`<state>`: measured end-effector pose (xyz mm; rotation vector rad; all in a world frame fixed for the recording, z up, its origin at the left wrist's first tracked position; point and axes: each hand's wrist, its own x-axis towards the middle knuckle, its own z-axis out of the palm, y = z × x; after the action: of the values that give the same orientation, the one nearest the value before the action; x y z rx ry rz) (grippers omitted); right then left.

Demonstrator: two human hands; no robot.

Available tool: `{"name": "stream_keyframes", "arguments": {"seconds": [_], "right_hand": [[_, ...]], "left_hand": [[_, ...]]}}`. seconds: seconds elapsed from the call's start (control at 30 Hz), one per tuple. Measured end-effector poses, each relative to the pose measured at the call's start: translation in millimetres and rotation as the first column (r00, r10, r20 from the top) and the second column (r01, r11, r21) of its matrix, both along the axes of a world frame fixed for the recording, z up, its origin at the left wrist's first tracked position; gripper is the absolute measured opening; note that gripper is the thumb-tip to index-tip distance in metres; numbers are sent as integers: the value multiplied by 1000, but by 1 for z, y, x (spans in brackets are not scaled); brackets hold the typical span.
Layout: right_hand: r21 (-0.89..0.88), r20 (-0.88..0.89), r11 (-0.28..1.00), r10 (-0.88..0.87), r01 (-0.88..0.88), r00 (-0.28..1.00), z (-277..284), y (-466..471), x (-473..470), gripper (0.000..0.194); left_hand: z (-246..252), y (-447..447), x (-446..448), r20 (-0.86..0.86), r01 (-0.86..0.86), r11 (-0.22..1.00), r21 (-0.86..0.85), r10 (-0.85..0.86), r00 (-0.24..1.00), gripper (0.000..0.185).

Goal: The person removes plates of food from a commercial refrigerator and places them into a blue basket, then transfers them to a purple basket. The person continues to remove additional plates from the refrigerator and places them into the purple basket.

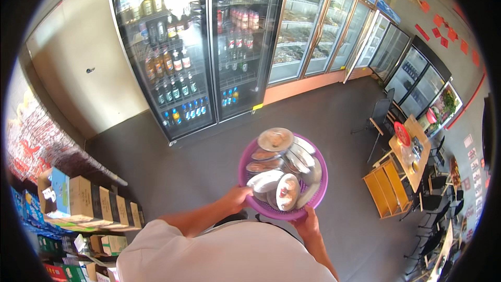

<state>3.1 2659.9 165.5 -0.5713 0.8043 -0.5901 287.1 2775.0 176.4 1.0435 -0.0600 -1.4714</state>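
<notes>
Both my hands carry a round purple plastic basket [323,188] in front of my body, above the floor. My left hand [239,197] grips its rim at the left. On the near right side, my right hand [307,223] holds the same rim. Several plates or bowls of food, which look plastic-wrapped, are heaped inside. One wrapped plate [275,139] tops the pile at the far side, and another oval one [288,192] leans near the front with pale orange food in it. What the lower dishes hold is hidden.
A glass-door drinks fridge [180,66] stands ahead, beside a row of display coolers [301,35] with stocked shelves. One cooler door [362,45] juts outward. Stacked cardboard boxes [84,196] line the left. At right are a wooden table [417,156], a wooden shelf unit [385,190] and chairs [381,109].
</notes>
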Motion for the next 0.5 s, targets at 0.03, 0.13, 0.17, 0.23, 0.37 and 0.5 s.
{"name": "stream_keyframes", "arguments": {"seconds": [0.03,0.13,0.17,0.23,0.37,0.5], "right_hand": [[-5,-25,1000,-25,25,999,-2,-33,10,51],[4,-170,987,-159,162,972,-6,-135,19,40],[24,-183,969,-239,248,953,-5,-159,19,38],[27,-184,905,-412,424,892,17,-221,32,35],[-68,-187,891,-453,448,872,2,-354,11,34],[-25,-283,874,-472,485,835,30,-506,18,35]], "left_hand": [[-11,-44,13,45,73,997,-7,-72,996,37],[-18,-166,27,109,140,990,29,-142,984,38],[-15,-201,27,116,174,984,42,-178,977,38],[4,-290,34,153,226,973,36,-229,961,37],[26,-447,31,174,386,923,-2,-379,909,36],[28,-598,27,261,407,913,-29,-387,884,40]]}}
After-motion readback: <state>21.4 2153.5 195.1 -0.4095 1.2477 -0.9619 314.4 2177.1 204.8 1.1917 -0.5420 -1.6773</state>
